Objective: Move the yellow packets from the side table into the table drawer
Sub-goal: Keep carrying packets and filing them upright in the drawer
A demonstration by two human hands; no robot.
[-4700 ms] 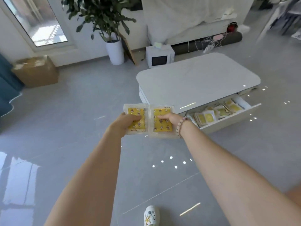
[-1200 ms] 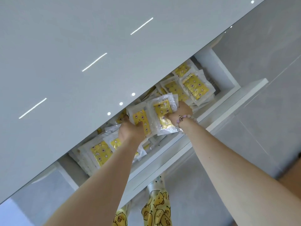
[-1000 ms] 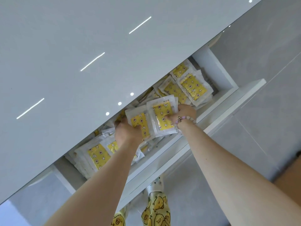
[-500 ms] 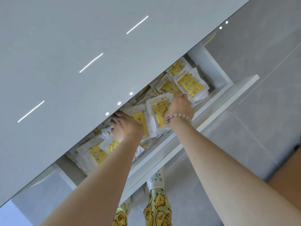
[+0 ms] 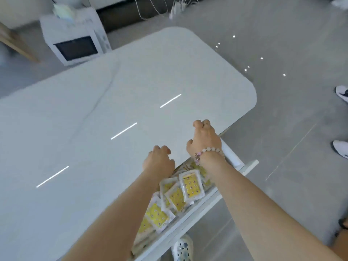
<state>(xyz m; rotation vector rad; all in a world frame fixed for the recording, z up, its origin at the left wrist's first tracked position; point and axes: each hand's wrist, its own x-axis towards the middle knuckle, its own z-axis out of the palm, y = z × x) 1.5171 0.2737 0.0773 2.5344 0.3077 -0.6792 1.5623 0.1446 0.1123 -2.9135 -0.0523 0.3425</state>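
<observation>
Several yellow packets (image 5: pixel 190 187) in clear wrappers lie piled in the open white table drawer (image 5: pixel 199 210) below my forearms. My left hand (image 5: pixel 159 160) hovers above the table's front edge with its fingers loosely curled and nothing in it. My right hand (image 5: pixel 205 137), with a bead bracelet on the wrist, is raised a little farther right over the table edge, also loosely curled and empty. Both hands are above the drawer, clear of the packets.
The white table top (image 5: pixel 113 113) fills the middle of the view. A small white appliance (image 5: pixel 75 36) stands on the floor behind it. Another person's white shoes (image 5: pixel 341 147) are at the right edge. My own shoe (image 5: pixel 182 249) shows under the drawer front.
Both hands have let go of the packets, which now lie in the drawer, and have lifted up over the table edge. The camera has tilted up.
</observation>
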